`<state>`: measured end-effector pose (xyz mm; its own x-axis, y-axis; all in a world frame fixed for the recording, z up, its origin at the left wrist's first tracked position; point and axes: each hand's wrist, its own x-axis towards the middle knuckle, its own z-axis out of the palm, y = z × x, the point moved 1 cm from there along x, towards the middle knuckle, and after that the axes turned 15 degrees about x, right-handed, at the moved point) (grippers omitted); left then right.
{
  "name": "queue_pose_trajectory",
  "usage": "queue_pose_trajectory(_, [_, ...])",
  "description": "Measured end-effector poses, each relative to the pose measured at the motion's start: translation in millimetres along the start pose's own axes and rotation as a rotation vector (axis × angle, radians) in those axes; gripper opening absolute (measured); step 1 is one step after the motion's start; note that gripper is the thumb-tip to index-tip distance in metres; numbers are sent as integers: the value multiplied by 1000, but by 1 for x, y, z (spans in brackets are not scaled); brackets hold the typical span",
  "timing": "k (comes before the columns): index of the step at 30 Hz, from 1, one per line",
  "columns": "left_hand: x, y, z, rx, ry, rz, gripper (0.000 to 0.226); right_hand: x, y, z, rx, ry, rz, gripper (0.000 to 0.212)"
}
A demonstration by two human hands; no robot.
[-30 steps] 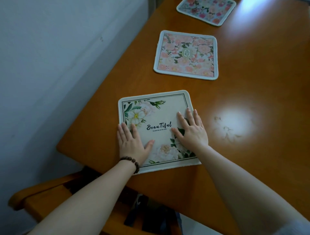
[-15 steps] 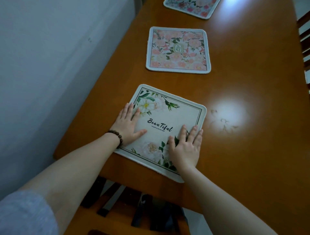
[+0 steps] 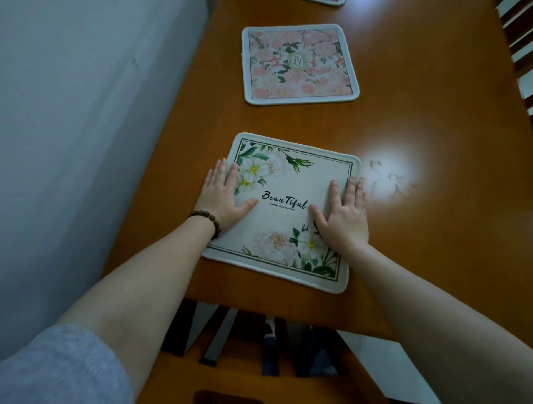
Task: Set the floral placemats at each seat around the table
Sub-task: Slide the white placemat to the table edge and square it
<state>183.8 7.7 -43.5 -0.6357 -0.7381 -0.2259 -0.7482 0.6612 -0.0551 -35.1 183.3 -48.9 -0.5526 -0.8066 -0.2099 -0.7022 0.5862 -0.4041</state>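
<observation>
Both hands are lying flat on the cream placemat (image 3: 284,210), the one printed "Beautiful" with white and pale pink flowers in two corners. The left hand (image 3: 222,199) is pressing down along the mat's left edge, fingers straight, thumb spread inward, grasping nothing; a beaded bracelet (image 3: 207,223) is sitting on that wrist. The right hand (image 3: 344,216) is doing the same along the right edge, fingers straight and released, fingertips reaching the mat's border. The mat is lying on the wooden bench (image 3: 418,259) near its close edge, turned slightly askew to that edge. Further along the bench, a pink floral placemat (image 3: 300,65) is lying flat, apart from the first. A sliver of a third mat (image 3: 328,1) is peeking in at the top. A bright patch of reflected light (image 3: 389,178) is glowing just beside the right hand. A grey wall (image 3: 86,129) is running along the left, and a grey sleeve (image 3: 57,369) is showing at the bottom corner.
</observation>
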Motion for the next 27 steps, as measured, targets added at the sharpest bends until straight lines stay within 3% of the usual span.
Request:
queue_pose_trajectory(11, [-99, 0, 22, 64, -53, -56, 102, -74, -6, 18, -38, -74, -49, 86])
queue_pose_trajectory(21, [-51, 1, 12, 100, -65, -57, 102, -39, -15, 13, -21, -67, -15, 83])
queue_pose_trajectory(27, [-77, -5, 9, 68, -44, -4, 110, -60, -15, 6, 59, -85, -38, 89])
